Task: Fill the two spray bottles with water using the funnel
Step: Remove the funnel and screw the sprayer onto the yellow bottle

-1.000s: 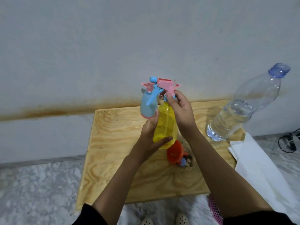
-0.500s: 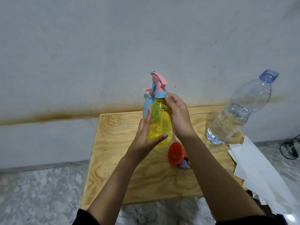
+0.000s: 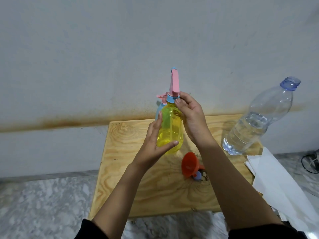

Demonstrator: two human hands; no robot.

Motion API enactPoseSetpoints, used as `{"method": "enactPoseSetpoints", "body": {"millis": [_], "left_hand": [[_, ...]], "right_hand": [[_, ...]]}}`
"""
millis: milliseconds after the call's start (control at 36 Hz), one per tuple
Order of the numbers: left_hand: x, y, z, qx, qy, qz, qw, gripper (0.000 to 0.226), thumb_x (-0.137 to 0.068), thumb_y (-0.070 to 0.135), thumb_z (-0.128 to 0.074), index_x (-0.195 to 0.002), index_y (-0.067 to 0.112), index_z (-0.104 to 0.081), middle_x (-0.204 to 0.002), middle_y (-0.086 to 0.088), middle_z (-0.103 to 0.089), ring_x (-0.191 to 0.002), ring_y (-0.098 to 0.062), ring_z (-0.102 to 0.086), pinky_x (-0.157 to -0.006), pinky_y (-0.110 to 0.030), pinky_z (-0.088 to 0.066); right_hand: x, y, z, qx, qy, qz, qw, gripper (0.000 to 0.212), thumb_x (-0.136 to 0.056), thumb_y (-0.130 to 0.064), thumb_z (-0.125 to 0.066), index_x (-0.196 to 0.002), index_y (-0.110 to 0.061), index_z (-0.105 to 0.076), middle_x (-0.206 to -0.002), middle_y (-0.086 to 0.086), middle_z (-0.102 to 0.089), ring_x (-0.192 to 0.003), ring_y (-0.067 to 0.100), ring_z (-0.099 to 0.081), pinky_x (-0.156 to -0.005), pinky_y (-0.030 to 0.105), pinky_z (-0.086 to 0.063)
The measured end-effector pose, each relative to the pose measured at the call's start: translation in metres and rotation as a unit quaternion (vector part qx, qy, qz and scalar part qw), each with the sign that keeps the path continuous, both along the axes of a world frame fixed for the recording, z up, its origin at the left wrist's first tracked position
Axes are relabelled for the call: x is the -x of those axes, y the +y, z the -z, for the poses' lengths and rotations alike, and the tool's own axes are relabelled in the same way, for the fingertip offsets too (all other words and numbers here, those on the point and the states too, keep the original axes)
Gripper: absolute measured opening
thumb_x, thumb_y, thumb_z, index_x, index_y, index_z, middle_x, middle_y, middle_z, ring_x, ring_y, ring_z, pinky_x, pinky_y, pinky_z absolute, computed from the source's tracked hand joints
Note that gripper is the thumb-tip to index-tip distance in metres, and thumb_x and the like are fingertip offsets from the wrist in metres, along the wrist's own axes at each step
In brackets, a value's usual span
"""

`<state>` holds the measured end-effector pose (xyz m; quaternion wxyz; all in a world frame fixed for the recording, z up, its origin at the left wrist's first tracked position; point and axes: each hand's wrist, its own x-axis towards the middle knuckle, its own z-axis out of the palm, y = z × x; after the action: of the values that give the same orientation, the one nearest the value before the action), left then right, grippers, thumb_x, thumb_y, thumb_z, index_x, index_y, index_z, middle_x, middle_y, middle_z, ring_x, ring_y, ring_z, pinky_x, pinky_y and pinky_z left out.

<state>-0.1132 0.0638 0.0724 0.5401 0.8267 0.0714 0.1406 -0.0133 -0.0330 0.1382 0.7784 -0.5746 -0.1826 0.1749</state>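
Note:
A yellow spray bottle (image 3: 171, 133) with a pink trigger head and a blue collar is held upright above the wooden table (image 3: 131, 169). My left hand (image 3: 153, 144) cups its body, thumb across the lower front. My right hand (image 3: 189, 116) pinches the blue collar at the neck. Behind it stands a light blue spray bottle (image 3: 159, 107), mostly hidden. An orange funnel (image 3: 189, 164) lies on its side on the table beside a small blue cap (image 3: 197, 175). A large clear water bottle (image 3: 259, 118), uncapped and partly full, stands at the right.
White paper sheets (image 3: 276, 183) hang over the table's right edge. A grey wall with a rust-coloured stain runs behind the table. The marbled floor (image 3: 43, 204) lies to the left and in front. A black cable (image 3: 310, 163) is at far right.
The pink trigger head has turned from facing sideways to facing away from me. The yellow bottle has stayed between both hands, and my view has shifted slightly.

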Motion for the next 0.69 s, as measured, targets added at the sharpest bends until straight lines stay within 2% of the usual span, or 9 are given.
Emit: {"method": "enactPoseSetpoints", "body": {"millis": [83,139,194,250,333,417,472,583,694], "left_hand": [[0.001,0.003,-0.003,-0.007,0.0,0.004,1.0,0.089,-0.083,0.037,-0.068,-0.134,0.063,0.0,-0.129,0.046,-0.014,-0.119,0.032,-0.017,-0.09,0.008,-0.02],[0.001,0.005,-0.005,-0.012,-0.001,0.006,1.0,0.089,-0.081,0.041,-0.068,-0.132,0.069,0.0,-0.13,0.049,-0.013,-0.122,0.029,-0.017,-0.092,0.007,-0.02],[0.001,0.006,-0.008,-0.01,-0.001,0.009,1.0,0.089,-0.079,0.044,-0.067,-0.131,0.071,0.0,-0.131,0.051,-0.011,-0.126,0.026,-0.017,-0.094,0.006,-0.021],[0.0,0.005,-0.011,-0.009,-0.005,0.012,1.0,0.09,-0.079,0.045,-0.067,-0.133,0.07,0.0,-0.135,0.048,-0.01,-0.131,0.022,-0.016,-0.097,0.003,-0.021],[-0.001,0.003,-0.012,-0.01,-0.012,0.013,1.0,0.091,-0.081,0.04,-0.069,-0.137,0.065,-0.001,-0.135,0.045,-0.012,-0.128,0.025,-0.014,-0.096,0.004,-0.019],[-0.003,-0.001,-0.013,-0.01,-0.016,0.005,1.0,0.09,-0.082,0.041,-0.068,-0.135,0.067,0.0,-0.135,0.045,-0.009,-0.125,0.028,-0.012,-0.095,0.001,-0.018],[-0.004,-0.005,-0.014,-0.001,-0.017,-0.001,1.0,0.09,-0.082,0.042,-0.068,-0.134,0.069,0.001,-0.139,0.04,-0.009,-0.128,0.024,-0.011,-0.098,-0.004,-0.018],[-0.006,-0.008,-0.014,-0.004,-0.025,-0.004,1.0,0.09,-0.084,0.035,-0.068,-0.138,0.06,0.0,-0.132,0.043,-0.013,-0.118,0.033,-0.014,-0.087,0.009,-0.02],[-0.007,-0.008,-0.013,0.001,-0.028,-0.012,1.0,0.091,-0.084,0.036,-0.068,-0.139,0.059,0.001,-0.131,0.048,-0.011,-0.12,0.033,-0.012,-0.087,0.01,-0.019]], "right_hand": [[-0.005,-0.002,0.0,-0.014,-0.005,-0.034,0.999,0.028,-0.086,-0.015,-0.054,-0.112,-0.008,-0.059,-0.109,0.001,-0.07,-0.115,0.028,-0.057,-0.107,0.05,-0.038],[-0.007,-0.002,-0.002,-0.026,-0.003,-0.047,0.999,0.025,-0.086,-0.014,-0.054,-0.111,-0.008,-0.059,-0.109,0.002,-0.07,-0.118,0.033,-0.056,-0.108,0.052,-0.037],[-0.007,-0.003,-0.006,-0.037,0.001,-0.049,0.998,0.031,-0.086,-0.017,-0.063,-0.113,-0.004,-0.058,-0.113,0.009,-0.068,-0.121,0.04,-0.052,-0.108,0.054,-0.037],[-0.005,-0.002,-0.009,-0.041,0.004,-0.036,0.998,0.051,-0.078,-0.028,-0.073,-0.118,0.0,-0.056,-0.119,0.023,-0.062,-0.12,0.044,-0.052,-0.106,0.053,-0.039],[-0.008,-0.001,-0.01,-0.036,0.003,-0.002,0.999,0.043,-0.069,-0.017,-0.076,-0.106,-0.007,-0.058,-0.105,0.017,-0.066,-0.102,0.031,-0.064,-0.094,0.041,-0.049],[-0.008,0.002,-0.012,-0.037,-0.011,0.037,0.999,0.037,-0.064,-0.01,-0.074,-0.095,-0.014,-0.055,-0.098,0.01,-0.062,-0.089,0.019,-0.062,-0.081,0.027,-0.052],[-0.006,0.004,-0.012,-0.023,-0.026,0.048,0.998,0.036,-0.067,-0.011,-0.076,-0.097,-0.014,-0.056,-0.106,0.014,-0.06,-0.095,0.022,-0.061,-0.085,0.028,-0.051],[-0.001,0.003,-0.015,0.015,-0.046,0.024,0.999,0.019,-0.094,-0.022,-0.055,-0.106,-0.008,-0.062,-0.103,0.016,-0.065,-0.096,0.028,-0.061,-0.087,0.034,-0.048],[-0.001,0.002,-0.016,0.008,-0.04,0.013,0.999,0.023,-0.095,-0.025,-0.051,-0.109,-0.013,-0.064,-0.114,0.01,-0.068,-0.111,0.033,-0.06,-0.098,0.044,-0.046]]}}
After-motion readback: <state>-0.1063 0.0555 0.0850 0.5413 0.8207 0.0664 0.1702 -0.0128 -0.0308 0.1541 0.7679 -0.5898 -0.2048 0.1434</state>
